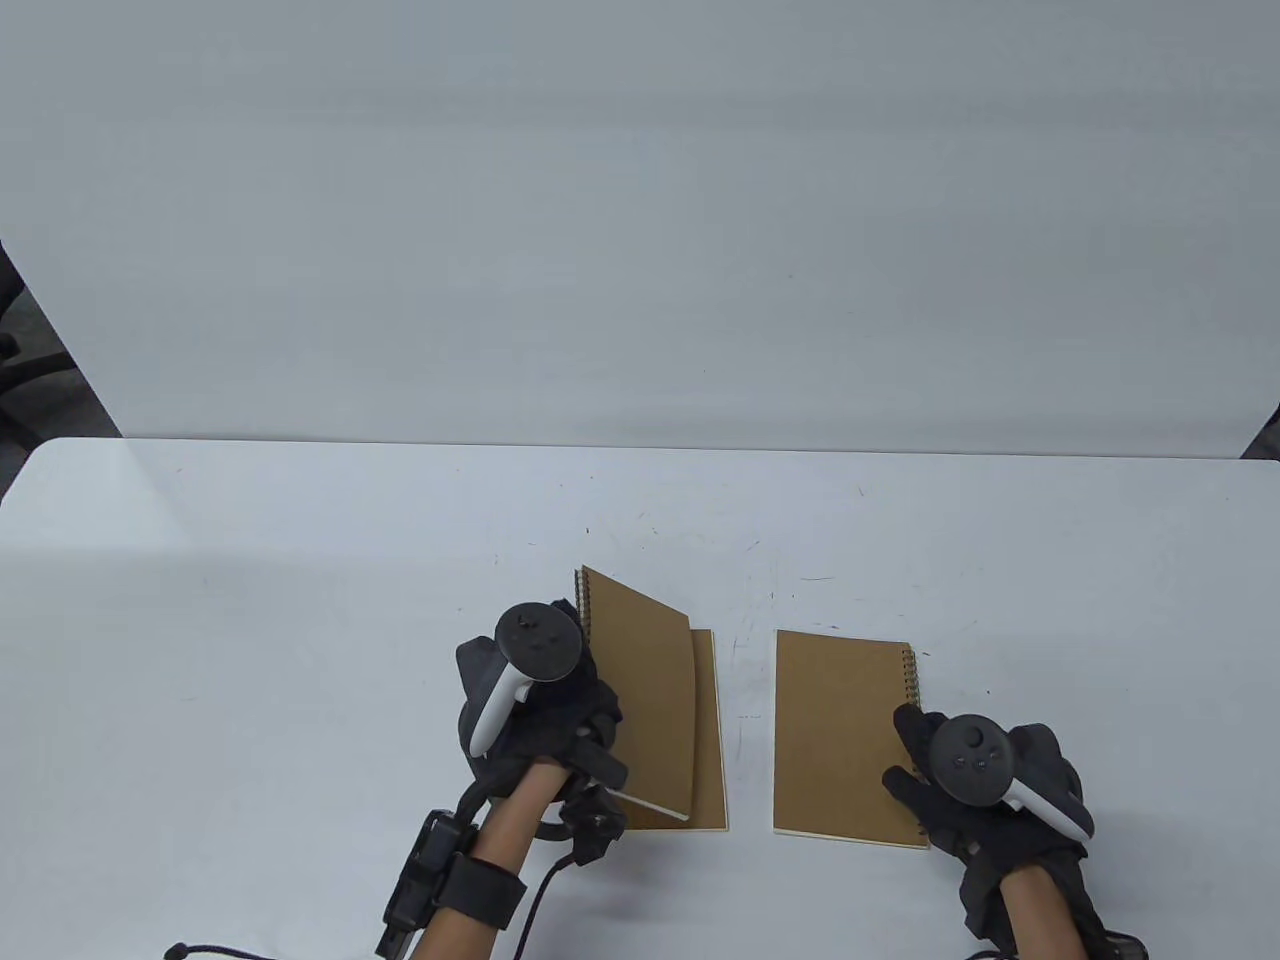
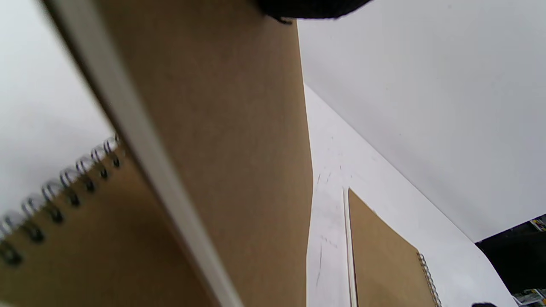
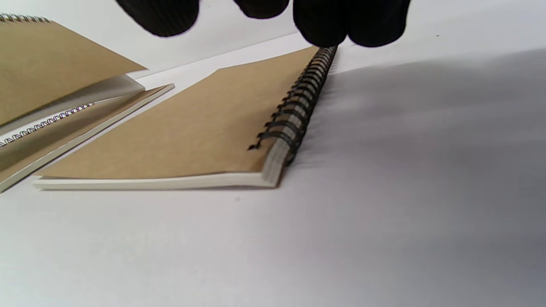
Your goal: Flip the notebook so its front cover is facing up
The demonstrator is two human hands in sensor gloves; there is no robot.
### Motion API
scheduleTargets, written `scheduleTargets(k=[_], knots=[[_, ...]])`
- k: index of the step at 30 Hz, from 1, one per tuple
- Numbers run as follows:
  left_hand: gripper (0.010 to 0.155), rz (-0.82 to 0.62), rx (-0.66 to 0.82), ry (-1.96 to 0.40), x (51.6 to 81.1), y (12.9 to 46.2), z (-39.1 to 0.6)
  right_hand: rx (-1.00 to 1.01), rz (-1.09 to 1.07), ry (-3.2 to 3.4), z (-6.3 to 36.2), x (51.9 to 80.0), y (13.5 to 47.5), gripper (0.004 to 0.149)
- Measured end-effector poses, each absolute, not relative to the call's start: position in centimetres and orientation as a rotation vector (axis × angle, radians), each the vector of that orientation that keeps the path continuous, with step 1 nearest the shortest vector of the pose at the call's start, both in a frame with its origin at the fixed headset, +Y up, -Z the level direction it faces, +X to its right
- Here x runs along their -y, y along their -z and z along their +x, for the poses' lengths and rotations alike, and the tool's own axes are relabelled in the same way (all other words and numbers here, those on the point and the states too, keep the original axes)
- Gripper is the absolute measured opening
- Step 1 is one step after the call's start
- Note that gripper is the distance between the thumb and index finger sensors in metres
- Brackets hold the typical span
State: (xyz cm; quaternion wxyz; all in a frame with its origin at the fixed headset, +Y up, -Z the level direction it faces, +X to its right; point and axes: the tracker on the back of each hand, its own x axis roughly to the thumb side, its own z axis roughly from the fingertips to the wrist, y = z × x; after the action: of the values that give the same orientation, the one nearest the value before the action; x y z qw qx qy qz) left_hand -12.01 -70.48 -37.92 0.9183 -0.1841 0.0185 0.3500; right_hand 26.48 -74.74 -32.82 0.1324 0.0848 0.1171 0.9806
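My left hand (image 1: 600, 730) grips a brown spiral notebook (image 1: 645, 690) by its left, spine side and holds it tilted up off the table. A second brown notebook (image 1: 712, 760) lies flat beneath it. In the left wrist view the lifted notebook (image 2: 234, 128) fills the frame, with the lower one's spiral (image 2: 85, 238) under it. A third brown notebook (image 1: 835, 730) lies flat to the right, black spiral on its right edge. My right hand (image 1: 915, 770) rests on its near right corner. In the right wrist view my fingertips (image 3: 341, 25) hang over the spiral of that notebook (image 3: 192, 128).
The white table (image 1: 300, 600) stretches to a white wall at the back. A narrow strip of table separates the left and right notebooks. Cables trail from my left wrist at the table's front edge.
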Motion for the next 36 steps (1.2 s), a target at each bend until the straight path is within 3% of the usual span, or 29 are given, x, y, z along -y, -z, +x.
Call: scheduleTargets(k=[6, 14, 21, 25, 27, 36], knots=[[0.087, -0.439, -0.084, -0.749, 73.9, 37.9, -11.5, -0.345, 0.188, -2.872, 26.9, 75.1, 33.0, 0.07], [0.095, -0.384, -0.1, -0.101, 74.1, 37.8, -8.7, -0.372, 0.173, -2.902, 26.8, 75.5, 33.2, 0.072], [0.096, -0.455, -0.168, 0.25, 74.8, 38.0, -7.1, -0.382, 0.149, -2.914, 26.7, 75.5, 33.1, 0.073], [0.096, -0.42, -0.151, 0.25, 74.3, 37.5, -7.5, -0.383, 0.148, -2.985, 25.9, 75.8, 33.0, 0.079], [0.095, -0.404, -0.126, 0.215, 73.9, 37.2, -8.3, -0.394, 0.167, -3.018, 25.3, 76.2, 33.1, 0.09], [0.092, -0.329, -0.086, 0.063, 73.7, 35.1, -17.4, -0.429, 0.017, -3.234, 23.1, 77.3, 33.6, 0.106]])
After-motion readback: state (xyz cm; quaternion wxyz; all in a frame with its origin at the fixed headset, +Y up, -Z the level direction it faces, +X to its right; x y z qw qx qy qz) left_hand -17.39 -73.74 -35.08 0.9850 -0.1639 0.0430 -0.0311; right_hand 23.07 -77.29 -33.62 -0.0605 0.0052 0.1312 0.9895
